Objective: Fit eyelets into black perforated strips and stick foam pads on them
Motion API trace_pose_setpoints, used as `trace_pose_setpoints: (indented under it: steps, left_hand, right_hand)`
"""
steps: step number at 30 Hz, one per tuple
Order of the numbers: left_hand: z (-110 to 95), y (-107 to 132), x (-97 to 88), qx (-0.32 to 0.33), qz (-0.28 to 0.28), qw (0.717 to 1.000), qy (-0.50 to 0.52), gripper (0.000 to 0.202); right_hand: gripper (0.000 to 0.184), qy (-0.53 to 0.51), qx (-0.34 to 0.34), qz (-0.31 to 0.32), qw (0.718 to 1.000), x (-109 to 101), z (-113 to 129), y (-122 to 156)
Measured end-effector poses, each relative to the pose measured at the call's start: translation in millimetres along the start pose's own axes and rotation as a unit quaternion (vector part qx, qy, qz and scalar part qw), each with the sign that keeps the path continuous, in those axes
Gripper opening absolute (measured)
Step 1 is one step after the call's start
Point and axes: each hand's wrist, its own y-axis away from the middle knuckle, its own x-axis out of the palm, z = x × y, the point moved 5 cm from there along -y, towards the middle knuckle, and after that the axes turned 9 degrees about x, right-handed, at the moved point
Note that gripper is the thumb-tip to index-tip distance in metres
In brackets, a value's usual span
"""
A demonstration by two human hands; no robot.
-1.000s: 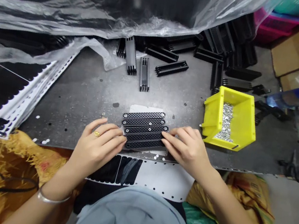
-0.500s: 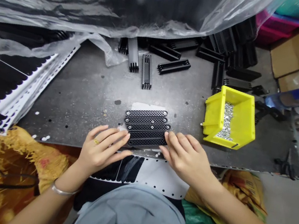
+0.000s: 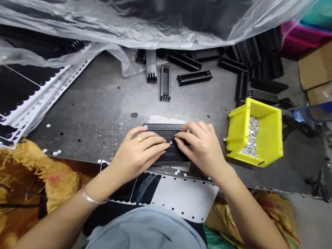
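Both hands on the job rn: my left hand [image 3: 138, 149] and right hand [image 3: 202, 147] have fingertips down on the row of black latticed strips [image 3: 165, 128], fingers curled, tho tbh can't tell if either's actually pinching anything. Strips lie right under/between my hands, long axis running L-R w/ the right ends a bit farther, and a small metal ring [image 3: 171, 143] sits on top btwn both sets of fingertips, prob closer to the left. Yellow bin [image 3: 273, 138] w/ loose metal bits [image 3: 251, 136] is off to the right, and black slotted parts [image 3: 165, 83] are on the far side.
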Motion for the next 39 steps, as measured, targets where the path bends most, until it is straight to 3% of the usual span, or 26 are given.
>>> trace_pose_setpoints:
  steps: [5,10,16,24,28,33,39]
  left_hand:
    - [6,-29,19.3,0.036,0.030,0.999,0.014,0.014]
    - [10,-17,11.3,0.006,0.039,0.999,0.023,0.009]
    - [11,0,0.6,-0.050,0.044,0.997,0.029,0.014]
    - [19,-18,4.0,0.041,0.073,0.996,-0.015,0.018]
    - [10,-5,-10.4,0.045,0.093,0.995,0.004,0.014]
    - [-8,32,-28.4,0.046,0.043,0.998,-0.032,0.016]
    - [-15,48,-23.8,0.093,-0.052,0.986,-0.129,0.036]
  right_hand:
    - [0.009,0.011,0.037,-0.011,0.999,-25,-4,48]
    - [0.022,0.084,-0.017,-0.048,0.995,-16,14,85]
    - [0.025,0.124,-0.056,-0.098,0.986,-7,18,91]
    - [0.022,0.073,-0.023,-0.098,0.992,-9,15,83]
    - [0.020,0.083,-0.021,-0.103,0.991,-10,17,83]
    - [0.022,0.077,-0.017,-0.102,0.992,-9,18,83]
    - [0.026,0.069,-0.004,-0.080,0.994,-9,18,83]
